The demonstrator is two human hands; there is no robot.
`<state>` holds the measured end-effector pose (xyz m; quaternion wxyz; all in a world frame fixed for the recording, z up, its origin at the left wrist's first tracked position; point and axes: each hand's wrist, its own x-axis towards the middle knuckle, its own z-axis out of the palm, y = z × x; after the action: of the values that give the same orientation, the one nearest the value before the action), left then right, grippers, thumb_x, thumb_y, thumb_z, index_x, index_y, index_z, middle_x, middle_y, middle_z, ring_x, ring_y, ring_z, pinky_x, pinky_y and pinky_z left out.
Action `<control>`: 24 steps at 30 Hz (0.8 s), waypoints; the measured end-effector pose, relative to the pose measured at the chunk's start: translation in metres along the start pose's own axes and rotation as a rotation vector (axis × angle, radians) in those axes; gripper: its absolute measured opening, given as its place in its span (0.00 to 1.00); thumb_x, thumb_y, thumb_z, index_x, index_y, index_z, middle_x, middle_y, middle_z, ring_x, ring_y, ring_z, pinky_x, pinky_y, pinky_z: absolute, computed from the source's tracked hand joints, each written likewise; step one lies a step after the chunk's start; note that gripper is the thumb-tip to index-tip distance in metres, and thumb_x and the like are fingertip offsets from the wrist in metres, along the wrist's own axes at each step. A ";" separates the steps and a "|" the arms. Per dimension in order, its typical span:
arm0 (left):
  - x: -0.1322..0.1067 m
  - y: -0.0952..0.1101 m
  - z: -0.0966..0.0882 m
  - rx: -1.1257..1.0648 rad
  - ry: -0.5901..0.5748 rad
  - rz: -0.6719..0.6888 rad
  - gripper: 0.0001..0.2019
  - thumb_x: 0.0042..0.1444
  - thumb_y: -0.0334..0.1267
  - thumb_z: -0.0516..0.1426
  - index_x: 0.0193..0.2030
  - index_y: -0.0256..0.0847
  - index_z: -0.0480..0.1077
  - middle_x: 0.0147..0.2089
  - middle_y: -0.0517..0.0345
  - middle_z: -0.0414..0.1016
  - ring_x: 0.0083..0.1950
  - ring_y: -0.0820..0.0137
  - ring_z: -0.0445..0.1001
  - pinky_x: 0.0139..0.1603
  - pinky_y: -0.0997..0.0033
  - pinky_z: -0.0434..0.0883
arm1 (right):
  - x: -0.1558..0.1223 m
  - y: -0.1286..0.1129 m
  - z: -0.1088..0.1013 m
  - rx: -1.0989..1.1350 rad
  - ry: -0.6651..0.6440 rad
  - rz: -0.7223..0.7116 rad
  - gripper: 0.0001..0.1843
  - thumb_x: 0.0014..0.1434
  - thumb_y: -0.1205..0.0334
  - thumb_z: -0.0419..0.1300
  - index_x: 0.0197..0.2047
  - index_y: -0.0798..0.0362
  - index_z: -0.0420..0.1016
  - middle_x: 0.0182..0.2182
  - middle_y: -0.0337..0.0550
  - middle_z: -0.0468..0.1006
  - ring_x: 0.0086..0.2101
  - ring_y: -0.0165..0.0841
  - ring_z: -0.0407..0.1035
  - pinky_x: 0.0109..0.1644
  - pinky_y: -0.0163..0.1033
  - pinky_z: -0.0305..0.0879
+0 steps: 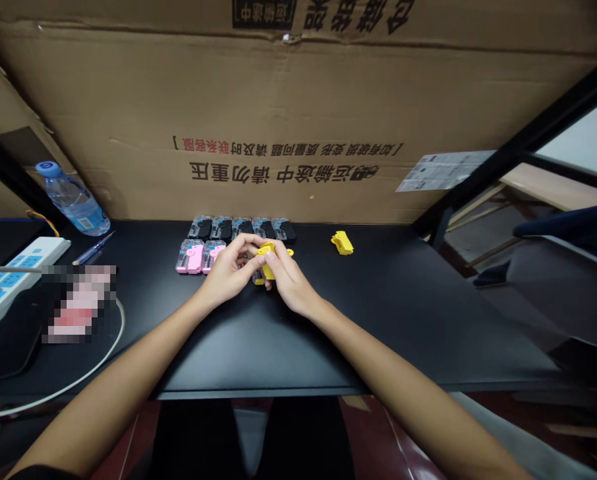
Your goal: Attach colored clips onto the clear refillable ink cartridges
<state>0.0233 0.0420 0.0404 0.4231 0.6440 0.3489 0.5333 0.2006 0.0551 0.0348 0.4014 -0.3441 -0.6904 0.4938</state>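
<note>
Yellow piece (267, 259): small bright yellow plastic part, blocky, held at the centre of the frame just above the table (403, 313); its lower end is hidden by the hands
Left hand (228, 270): comes in from the lower left, forearm stretched out over the table edge; fingers curled, thumb and fingertips closed on the left side of the yellow piece
Right hand (289, 283): comes in from the lower right, wrist low near the table; fingers bent and closed on the yellow piece from the right and below
Second yellow part (342, 243): one, lying alone on the table to the right of the hands, well apart from them
Pink units (200, 257): two, side by side, just left of the left hand
Black-and-clear units (242, 228): a row behind the hands against the cardboard; about five, the count is not sure
Water bottle (72, 199): one, upper left of the frame, leaning
Power strip (13, 277): one, far left edge
Cardboard sheet (298, 127): fills the upper frame, printed upside down
</note>
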 end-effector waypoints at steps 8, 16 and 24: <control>0.005 -0.004 -0.006 -0.026 0.065 -0.031 0.20 0.63 0.51 0.68 0.54 0.42 0.72 0.35 0.60 0.80 0.37 0.69 0.83 0.43 0.68 0.80 | 0.002 -0.003 -0.007 -0.104 -0.017 -0.061 0.24 0.77 0.39 0.51 0.59 0.49 0.72 0.35 0.39 0.77 0.30 0.33 0.71 0.35 0.39 0.70; 0.008 -0.006 -0.009 -0.071 0.108 -0.083 0.21 0.61 0.53 0.69 0.51 0.42 0.72 0.39 0.57 0.83 0.38 0.68 0.84 0.44 0.67 0.81 | 0.011 -0.004 -0.025 -0.264 0.071 -0.165 0.21 0.69 0.47 0.65 0.57 0.51 0.80 0.46 0.48 0.85 0.38 0.38 0.75 0.43 0.44 0.72; 0.004 -0.001 -0.019 0.454 0.072 0.093 0.09 0.71 0.43 0.60 0.51 0.42 0.74 0.51 0.51 0.83 0.52 0.63 0.81 0.57 0.58 0.77 | 0.025 0.007 -0.053 -0.146 0.188 -0.061 0.24 0.66 0.45 0.65 0.55 0.54 0.80 0.39 0.44 0.81 0.33 0.33 0.70 0.32 0.38 0.70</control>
<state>0.0052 0.0494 0.0428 0.2295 0.7185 0.4451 0.4827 0.2373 0.0997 0.0438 0.4530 -0.3962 -0.6939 0.3954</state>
